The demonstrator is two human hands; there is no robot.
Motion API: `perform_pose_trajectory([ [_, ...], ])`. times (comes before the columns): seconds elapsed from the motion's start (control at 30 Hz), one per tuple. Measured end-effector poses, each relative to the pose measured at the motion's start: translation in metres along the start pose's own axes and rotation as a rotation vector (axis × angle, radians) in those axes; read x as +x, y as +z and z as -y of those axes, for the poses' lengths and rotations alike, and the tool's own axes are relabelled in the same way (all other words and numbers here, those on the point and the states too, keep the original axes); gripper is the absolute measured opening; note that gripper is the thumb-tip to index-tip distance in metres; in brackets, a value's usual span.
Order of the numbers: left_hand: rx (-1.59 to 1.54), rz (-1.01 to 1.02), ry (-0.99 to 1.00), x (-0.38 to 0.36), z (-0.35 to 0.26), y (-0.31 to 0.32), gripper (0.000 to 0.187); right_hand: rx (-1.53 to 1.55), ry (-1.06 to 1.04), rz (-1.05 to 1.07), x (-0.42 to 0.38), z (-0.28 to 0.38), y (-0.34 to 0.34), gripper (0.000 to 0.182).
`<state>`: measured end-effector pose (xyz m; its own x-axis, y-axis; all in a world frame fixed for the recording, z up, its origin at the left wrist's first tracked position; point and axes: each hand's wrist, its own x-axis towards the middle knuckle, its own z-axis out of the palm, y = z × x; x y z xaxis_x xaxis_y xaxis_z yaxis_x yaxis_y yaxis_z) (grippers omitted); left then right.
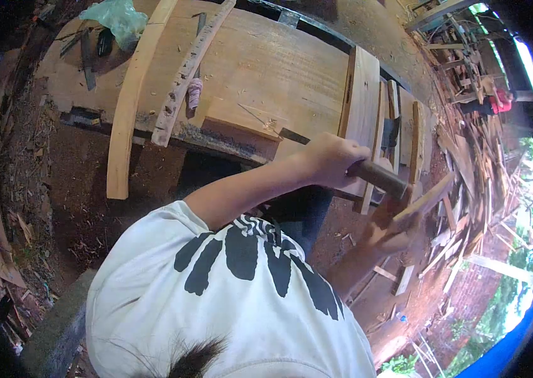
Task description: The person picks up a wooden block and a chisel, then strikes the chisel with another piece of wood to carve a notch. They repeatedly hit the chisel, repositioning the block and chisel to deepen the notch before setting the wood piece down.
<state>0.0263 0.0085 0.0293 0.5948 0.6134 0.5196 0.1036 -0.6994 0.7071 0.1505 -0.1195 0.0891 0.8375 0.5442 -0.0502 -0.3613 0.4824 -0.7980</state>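
My left hand (pixel 335 157) is closed around a chisel, its dark blade (pixel 295 135) sticking out to the left and its thick brown handle (pixel 376 177) to the right. The blade tip lies at the end of a wooden piece (pixel 235 117) on the bench edge, with shavings by it. My right hand (pixel 395 234), blurred by motion, is closed on a pale wooden stick (pixel 427 198) close beside the chisel handle. A thin rod (pixel 252 114) rests near the blade tip.
Two long wooden strips (pixel 134 107) (pixel 187 75) cross the workbench (pixel 260 57) on the left. A pink-wrapped tool (pixel 194 94) and a green plastic bag (pixel 115 22) lie there too. Boards (pixel 362 88) lie on the right. Scrap wood (pixel 468 170) covers the ground; a person (pixel 499 101) is beyond.
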Motion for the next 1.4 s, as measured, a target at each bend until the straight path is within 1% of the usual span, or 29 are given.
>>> perform_pose_trajectory([
  [0.03, -0.001, -0.001, -0.002, 0.001, 0.004, -0.002, 0.026, -0.063, 0.008, -0.051, -0.007, 0.005, 0.004, 0.049],
  [0.17, 0.009, 0.008, -0.024, 0.005, 0.012, -0.011, 0.023, -0.186, 0.020, -0.016, -0.019, 0.014, -0.020, 0.043],
  [0.23, 0.022, 0.018, -0.041, 0.008, 0.016, -0.010, 0.022, -0.188, 0.143, 0.073, -0.021, 0.018, -0.030, 0.039],
  [0.33, -0.019, -0.034, -0.046, 0.010, 0.019, -0.004, 0.020, -0.292, 0.142, 0.020, -0.025, 0.016, -0.035, 0.042],
  [0.47, 0.023, -0.068, -0.057, 0.012, 0.020, -0.004, 0.019, -0.321, 0.167, 0.029, -0.025, 0.014, -0.032, 0.040],
  [0.53, 0.020, -0.092, -0.053, 0.013, 0.020, -0.004, 0.019, -0.353, 0.150, 0.015, -0.025, 0.014, -0.027, 0.039],
  [0.6, 0.019, -0.163, -0.054, 0.014, 0.021, -0.003, 0.018, -0.367, 0.150, 0.021, -0.025, 0.014, -0.026, 0.039],
  [0.8, 0.027, -0.237, -0.039, 0.016, 0.021, -0.006, 0.017, -0.411, 0.143, 0.035, -0.025, 0.014, -0.027, 0.041],
  [0.97, 0.029, -0.229, -0.045, 0.017, 0.024, -0.004, 0.016, -0.408, 0.127, 0.060, -0.025, 0.014, -0.028, 0.042],
  [1.07, 0.043, -0.227, -0.031, 0.016, 0.023, -0.004, 0.016, -0.411, 0.158, 0.099, -0.023, 0.015, -0.030, 0.042],
  [1.13, 0.053, -0.222, -0.022, 0.015, 0.023, -0.003, 0.016, -0.409, 0.170, 0.044, -0.025, 0.015, -0.026, 0.042],
  [1.27, 0.049, -0.214, 0.008, 0.013, 0.023, -0.001, 0.016, -0.440, 0.128, 0.075, -0.025, 0.011, -0.025, 0.042],
  [1.33, 0.041, -0.210, 0.018, 0.013, 0.023, -0.002, 0.017, -0.482, 0.059, -0.022, -0.028, 0.008, -0.015, 0.041],
  [1.4, 0.035, -0.233, 0.024, 0.013, 0.024, -0.002, 0.018, -0.495, 0.054, -0.020, -0.027, 0.009, -0.018, 0.042],
])
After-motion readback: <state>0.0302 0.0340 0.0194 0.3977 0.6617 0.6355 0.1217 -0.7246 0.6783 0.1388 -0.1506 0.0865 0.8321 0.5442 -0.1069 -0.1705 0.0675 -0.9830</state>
